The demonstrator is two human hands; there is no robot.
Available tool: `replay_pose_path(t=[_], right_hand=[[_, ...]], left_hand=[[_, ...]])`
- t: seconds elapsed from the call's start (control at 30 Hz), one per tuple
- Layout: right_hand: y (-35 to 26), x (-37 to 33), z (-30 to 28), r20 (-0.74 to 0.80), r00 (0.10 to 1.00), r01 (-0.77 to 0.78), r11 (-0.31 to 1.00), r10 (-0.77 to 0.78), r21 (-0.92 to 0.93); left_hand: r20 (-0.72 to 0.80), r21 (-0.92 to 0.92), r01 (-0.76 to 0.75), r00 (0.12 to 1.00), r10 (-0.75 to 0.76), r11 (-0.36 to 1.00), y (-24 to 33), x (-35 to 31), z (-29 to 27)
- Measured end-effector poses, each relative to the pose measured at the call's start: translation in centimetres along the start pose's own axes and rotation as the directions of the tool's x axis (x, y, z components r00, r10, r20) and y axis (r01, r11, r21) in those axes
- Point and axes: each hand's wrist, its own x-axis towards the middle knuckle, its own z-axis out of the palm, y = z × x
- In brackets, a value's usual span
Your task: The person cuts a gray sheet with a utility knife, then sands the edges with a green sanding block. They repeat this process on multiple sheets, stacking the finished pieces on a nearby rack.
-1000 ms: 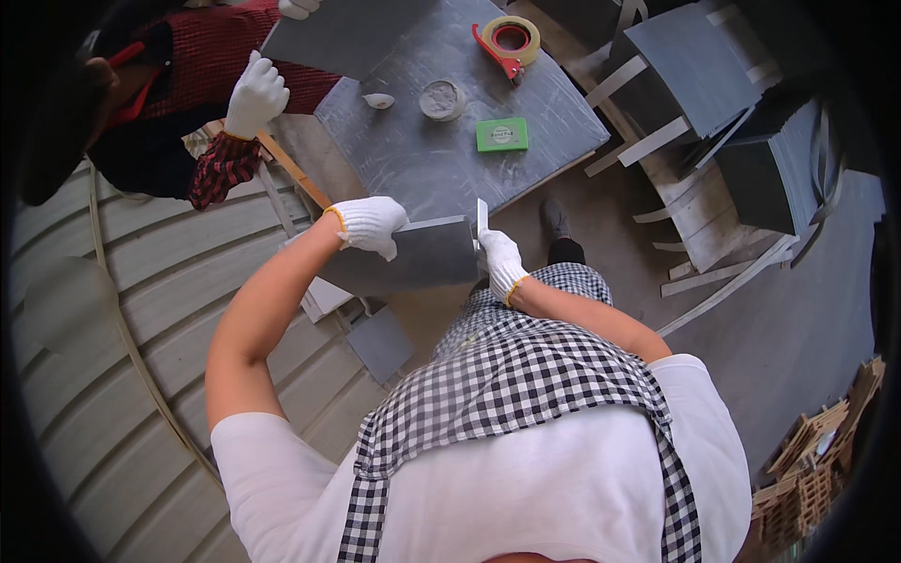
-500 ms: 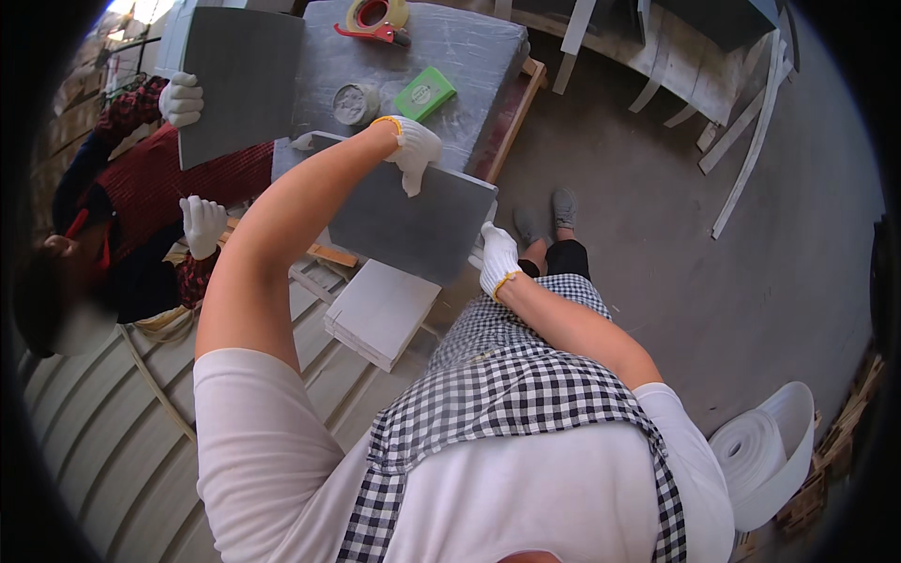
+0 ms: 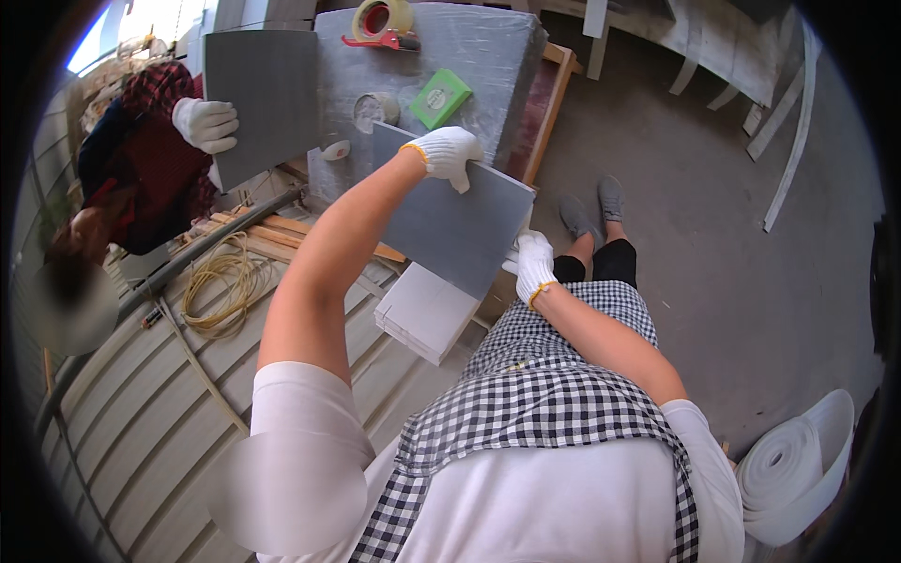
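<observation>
A dark grey rectangular tile (image 3: 455,220) is tilted in front of me, between both gloved hands. My left hand (image 3: 449,157), in a white knit glove with a yellow cuff, is closed over its far edge. At the right end, my right hand (image 3: 535,265), gloved the same way, is closed at the tile's edge; some fingertips are hidden. Under the tile's near side sits a stack of white tiles (image 3: 427,310), partly covered by it. On the left, a co-worker's gloved hand (image 3: 206,125) holds another dark grey tile (image 3: 263,103) upright.
Beyond my tile, a film-wrapped stack (image 3: 479,47) bears a tape dispenser (image 3: 389,38), a green box (image 3: 441,98) and a round clear-wrapped item (image 3: 375,112). A coiled hose (image 3: 221,291) lies at left. A white foam roll (image 3: 793,464) stands at lower right.
The view has shifted, moving the scene rightward. My tile overlaps more of the white stack, with both hands still on it. The co-worker's lower hand has gone out of sight.
</observation>
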Motion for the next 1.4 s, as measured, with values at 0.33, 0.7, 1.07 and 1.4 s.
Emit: replay_pose_path(t=[0.33, 0.7, 1.07, 1.4], right_hand=[[1.2, 1.0, -1.8, 0.07, 0.997, -0.023, 1.0, 0.023, -0.003], [3.7, 1.5, -3.4, -0.004, 0.992, -0.125, 0.991, 0.126, 0.037], [9.0, 5.4, -1.8, 0.08, 0.995, -0.077, 0.986, 0.066, 0.15], [-0.4, 1.3, -4.9, 0.026, 0.793, 0.529, 0.665, -0.609, -0.528]], left_hand=[[0.025, 0.062, 0.003, 1.0, -0.005, 0.998, 1.7, 0.2, 0.4], [-0.027, 0.011, 0.005, 1.0, -0.005, 1.0, 3.1, 1.6, 2.3], [-0.869, -0.229, 0.136, 0.418, -0.266, 0.964, 5.4, -1.6, 12.5], [-0.926, -0.179, 0.247, 0.286, -0.248, 0.952, 3.7, 2.7, 18.3]])
